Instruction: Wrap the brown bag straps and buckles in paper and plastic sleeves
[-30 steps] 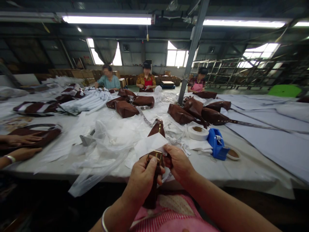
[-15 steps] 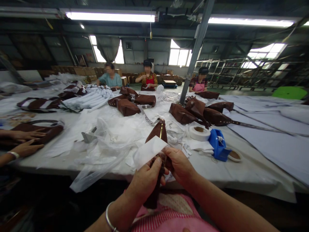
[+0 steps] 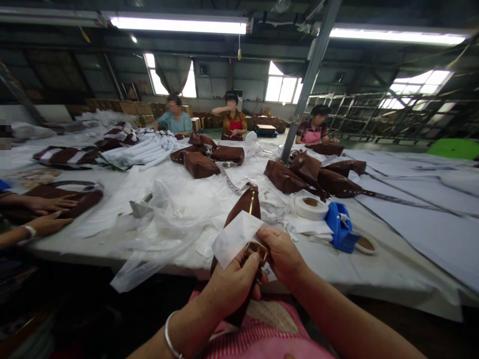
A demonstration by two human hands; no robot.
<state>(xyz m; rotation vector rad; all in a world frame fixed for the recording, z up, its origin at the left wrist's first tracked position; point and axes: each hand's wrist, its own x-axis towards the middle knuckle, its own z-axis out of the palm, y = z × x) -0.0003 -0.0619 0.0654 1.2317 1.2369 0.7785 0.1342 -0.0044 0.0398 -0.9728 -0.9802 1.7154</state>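
Observation:
A brown leather bag (image 3: 244, 203) with a gold-coloured zip lies against the table edge in front of me. My left hand (image 3: 234, 281) is closed around its brown strap, thumb beside a gold-coloured buckle (image 3: 261, 249). My right hand (image 3: 285, 255) pinches the buckle's right side, its fingertips partly hidden. Between the hands and the bag sits a small white sheet (image 3: 235, 238), its lower edge by my left fingers and its right corner at my right fingertips. The strap's lower end hangs toward my lap.
Crumpled clear plastic (image 3: 168, 219) spreads to the left. A white tape roll (image 3: 310, 207) and a blue tape dispenser (image 3: 340, 227) stand at right. More brown bags (image 3: 295, 174) lie farther back, near a metal post (image 3: 309, 80). At far left are a co-worker's hands (image 3: 52, 214) on a bag.
The buckle now shows more plainly between my hands, turned up toward me. The white sheet still lies across the bag. Across the table, a co-worker has raised an arm toward the face.

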